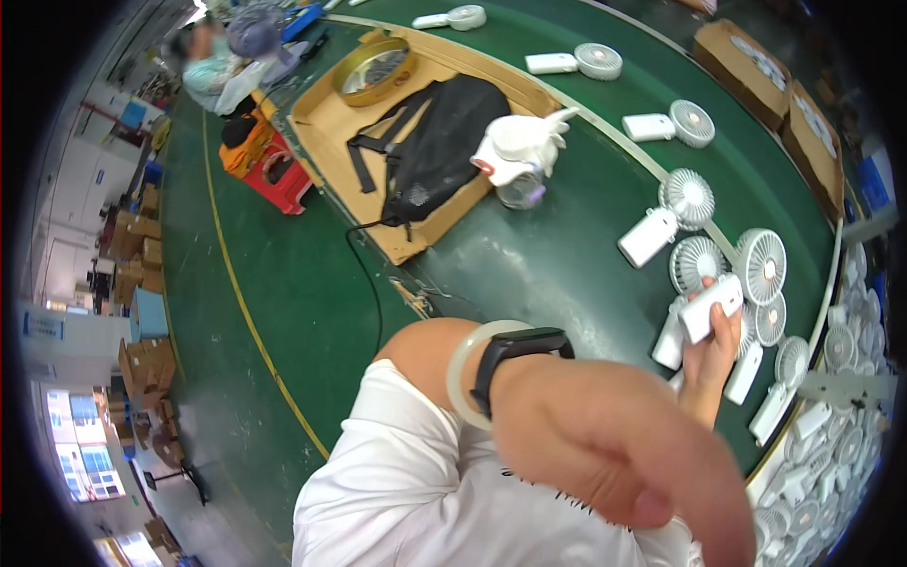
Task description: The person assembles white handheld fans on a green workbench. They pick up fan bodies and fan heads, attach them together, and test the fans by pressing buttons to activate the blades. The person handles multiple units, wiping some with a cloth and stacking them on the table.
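Note:
My left hand, with a black wristband and a pale bangle at its wrist, is raised close to the camera, large and partly blurred. Its thumb and a bent finger stand apart, and I see nothing between them. Farther right, my right hand grips a white handheld fan by its handle, the round grille up and to the right. Around that hand lie more white fans, among them one with a round head just behind it and another to the right.
Several fans, such as one, line the green belt. A cardboard tray holds a black bag and a round gold tin. Beside it are a white item and a clear cup. Piled fans fill the lower right. A person sits far left.

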`<action>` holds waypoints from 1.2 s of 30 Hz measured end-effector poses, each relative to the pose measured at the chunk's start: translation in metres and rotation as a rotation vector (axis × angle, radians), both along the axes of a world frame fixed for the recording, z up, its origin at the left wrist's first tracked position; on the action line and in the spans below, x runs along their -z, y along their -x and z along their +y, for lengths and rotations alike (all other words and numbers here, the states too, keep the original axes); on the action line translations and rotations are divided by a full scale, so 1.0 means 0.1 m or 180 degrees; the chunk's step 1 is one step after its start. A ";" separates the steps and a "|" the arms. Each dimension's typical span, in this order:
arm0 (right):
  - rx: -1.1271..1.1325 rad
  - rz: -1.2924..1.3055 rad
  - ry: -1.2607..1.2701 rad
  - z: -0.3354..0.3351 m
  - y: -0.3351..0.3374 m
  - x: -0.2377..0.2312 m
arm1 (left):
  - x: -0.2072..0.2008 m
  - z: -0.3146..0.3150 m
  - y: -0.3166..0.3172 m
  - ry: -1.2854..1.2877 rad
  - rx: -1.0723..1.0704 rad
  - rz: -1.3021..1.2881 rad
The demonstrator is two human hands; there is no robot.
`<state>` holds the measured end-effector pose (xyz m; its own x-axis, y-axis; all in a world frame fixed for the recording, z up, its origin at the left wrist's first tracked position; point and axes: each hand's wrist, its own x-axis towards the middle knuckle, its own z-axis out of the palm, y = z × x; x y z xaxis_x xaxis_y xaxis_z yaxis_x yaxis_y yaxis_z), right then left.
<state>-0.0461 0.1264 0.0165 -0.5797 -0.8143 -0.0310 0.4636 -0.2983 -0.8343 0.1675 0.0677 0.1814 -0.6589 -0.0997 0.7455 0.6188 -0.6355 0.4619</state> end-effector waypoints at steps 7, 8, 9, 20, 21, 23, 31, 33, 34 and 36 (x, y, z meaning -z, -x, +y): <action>0.0087 -0.0052 0.0013 -0.01 0.00 -0.06 | 0.14 0.02 0.20 0.0737 -0.0309 0.0430; 0.0086 -0.0042 0.0027 -0.01 0.00 -0.07 | 0.16 -0.01 0.22 0.0871 -0.0393 0.0505; 0.0086 -0.0033 0.0030 -0.02 -0.01 -0.07 | 0.20 -0.04 0.26 0.0865 -0.0374 0.0688; 0.0051 0.0167 -0.0049 -0.02 -0.08 -0.08 | -0.02 0.07 0.12 0.0248 -0.0872 0.0739; 0.0073 0.0192 -0.0059 -0.03 -0.08 -0.06 | 0.04 0.06 0.18 0.0318 -0.1011 0.0977; 0.0113 0.0180 -0.0066 -0.01 -0.04 -0.05 | 0.08 0.04 0.23 0.0363 -0.1131 0.1230; 0.0052 0.0206 -0.0078 0.00 -0.04 -0.02 | 0.11 -0.06 0.16 0.0677 -0.1354 0.1203; 0.0086 0.0175 -0.0081 0.00 -0.04 -0.02 | 0.25 -0.17 0.12 0.1093 -0.1448 0.0702; 0.0078 0.0241 -0.0034 0.01 -0.03 0.00 | 0.32 -0.18 0.11 0.1158 -0.1490 -0.0045; 0.0081 0.0091 -0.0011 -0.02 -0.09 0.00 | 0.49 -0.14 0.13 0.1019 -0.1439 -0.1929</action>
